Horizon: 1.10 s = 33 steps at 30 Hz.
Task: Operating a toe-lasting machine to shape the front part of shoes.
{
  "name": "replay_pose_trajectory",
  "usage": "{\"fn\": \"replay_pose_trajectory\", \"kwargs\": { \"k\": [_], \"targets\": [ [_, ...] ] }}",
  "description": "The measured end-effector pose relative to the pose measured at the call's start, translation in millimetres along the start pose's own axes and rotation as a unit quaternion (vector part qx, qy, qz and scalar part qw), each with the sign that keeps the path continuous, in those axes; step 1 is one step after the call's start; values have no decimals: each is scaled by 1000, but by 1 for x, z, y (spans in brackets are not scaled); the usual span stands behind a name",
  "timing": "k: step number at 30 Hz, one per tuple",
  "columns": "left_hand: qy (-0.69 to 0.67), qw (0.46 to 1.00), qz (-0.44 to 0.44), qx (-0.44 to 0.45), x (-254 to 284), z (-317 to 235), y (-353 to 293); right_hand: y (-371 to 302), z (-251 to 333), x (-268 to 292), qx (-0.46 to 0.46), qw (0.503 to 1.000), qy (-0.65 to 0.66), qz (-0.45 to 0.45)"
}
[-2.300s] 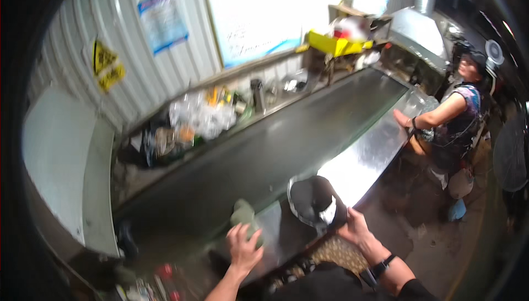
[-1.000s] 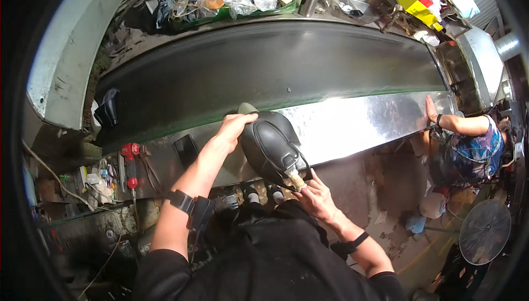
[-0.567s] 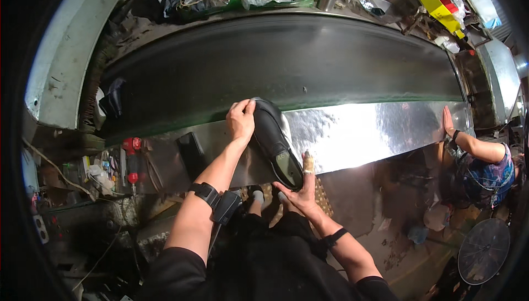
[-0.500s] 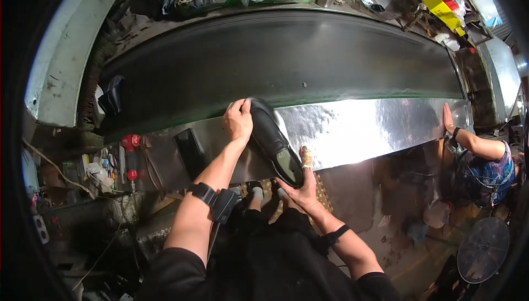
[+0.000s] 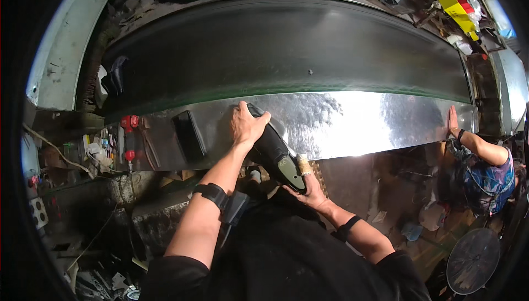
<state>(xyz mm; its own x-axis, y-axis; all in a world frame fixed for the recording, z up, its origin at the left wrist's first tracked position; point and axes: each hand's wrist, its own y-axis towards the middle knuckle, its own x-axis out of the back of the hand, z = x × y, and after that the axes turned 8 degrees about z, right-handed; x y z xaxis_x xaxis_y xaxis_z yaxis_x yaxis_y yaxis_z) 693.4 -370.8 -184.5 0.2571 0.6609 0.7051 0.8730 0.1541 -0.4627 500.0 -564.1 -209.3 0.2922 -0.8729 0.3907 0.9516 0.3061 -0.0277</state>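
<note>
A black slip-on shoe (image 5: 273, 152) with a pale greenish insole lies slantwise between my hands, its toe away from me and its heel toward me. My left hand (image 5: 246, 124) is closed over the toe end, thumb across the top. Around the heel, my right hand (image 5: 312, 187) has its thumb up along the side; that thumb is wrapped in a tan bandage. Beneath the shoe's toe is the shiny metal ledge (image 5: 220, 130) of a long conveyor. The heel end hangs out past the ledge's near edge.
A dark conveyor belt (image 5: 275, 47) runs beyond the ledge. On the ledge lie a black phone-like slab (image 5: 188, 135) and a red-handled tool (image 5: 129, 130). Another dark shoe (image 5: 115, 75) sits at the belt's left end. At right, a co-worker's hand (image 5: 453, 120) rests on the ledge.
My left hand has shifted from the side of the toe to over it, its thumb now across the top. The shoe has moved slightly right and nearer to me. The whole view has shifted a little.
</note>
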Motion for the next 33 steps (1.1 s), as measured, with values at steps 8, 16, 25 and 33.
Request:
{"fn": "replay_pose_trajectory", "kwargs": {
  "k": [8, 16, 25, 33],
  "targets": [
    [-116, 991, -73, 6, 5, 24, 12, 9, -4, 7, 54, 998, -28, 13],
    [-264, 948, -145, -101, 79, 33, -68, 109, 61, 38, -306, 829, 404, 238],
    [-362, 835, -414, -5, 147, 149, -213, 99, 201, -77, -112, 870, 306, 370],
    [-352, 676, -634, 133, 216, 256, -411, 13, 290, -235, -1, 798, 286, 530]
  ]
}}
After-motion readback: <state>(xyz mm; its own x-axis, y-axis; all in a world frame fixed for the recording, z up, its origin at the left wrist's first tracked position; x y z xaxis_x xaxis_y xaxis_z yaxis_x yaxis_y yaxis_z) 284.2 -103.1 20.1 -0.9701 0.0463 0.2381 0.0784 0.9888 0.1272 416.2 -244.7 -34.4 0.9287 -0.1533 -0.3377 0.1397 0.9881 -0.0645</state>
